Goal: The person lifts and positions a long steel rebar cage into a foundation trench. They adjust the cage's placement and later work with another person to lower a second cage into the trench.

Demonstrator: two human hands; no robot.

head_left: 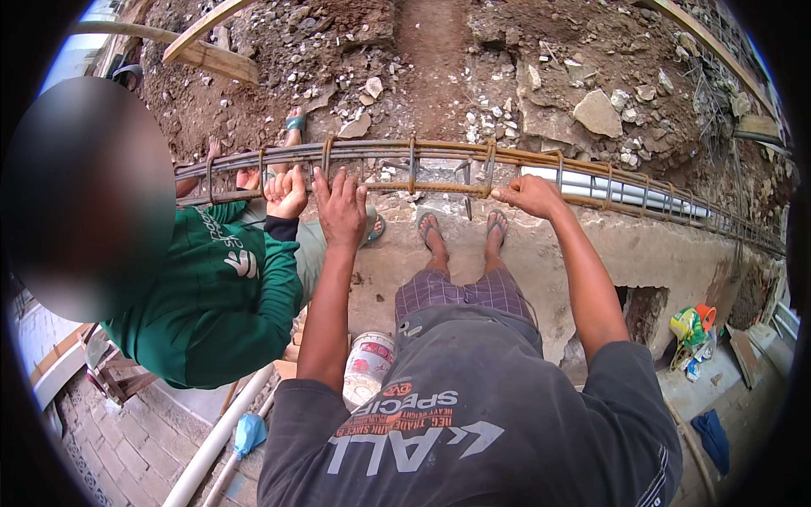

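A long rusty rebar cage (439, 152), made of lengthwise bars tied with several square stirrups, runs across in front of me. My left hand (342, 211) rests at its lower bar with the fingers stretched out and slightly apart. To the right, my right hand (534, 197) is closed, its fingertips pinching the lower bar beside a stirrup (490, 169). A co-worker's hand (287, 194), coming from a green sleeve, is curled at the cage just left of my left hand. Its grip is partly hidden.
White pipes (625, 190) lie within or behind the cage at right. Rubble and a broken slab (598, 114) cover the dirt beyond. My feet stand on a concrete ledge (473, 253). A bucket (369, 359) sits below my left arm; wooden poles (211, 59) cross at upper left.
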